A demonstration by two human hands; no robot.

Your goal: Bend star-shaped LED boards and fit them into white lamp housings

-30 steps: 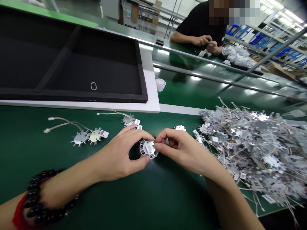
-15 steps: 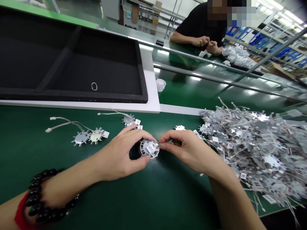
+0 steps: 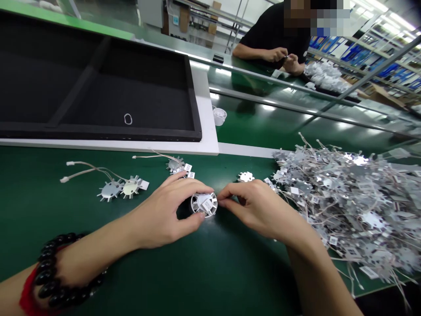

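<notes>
My left hand is curled around a small round white spoked housing, thumb at its near side and fingertips at its far rim. Inside the housing lies a silvery plate with a white printed label. My right hand is pinched at the housing's right rim; whatever is between thumb and index finger is too small or hidden. Just beyond the right hand lies a star-shaped metal plate. Another wired plate with labels rests beyond my left fingers.
A large pile of wired star-shaped plates covers the right side. Two more plates lie at left. A black tray sits on a white board beside a white round housing. Across the bench, a person handles something small.
The plate's label and the housing have turned or shifted slightly under my fingers. A small white piece seen at my right fingertips before is no longer distinct. Both hands stay in nearly the same place.
</notes>
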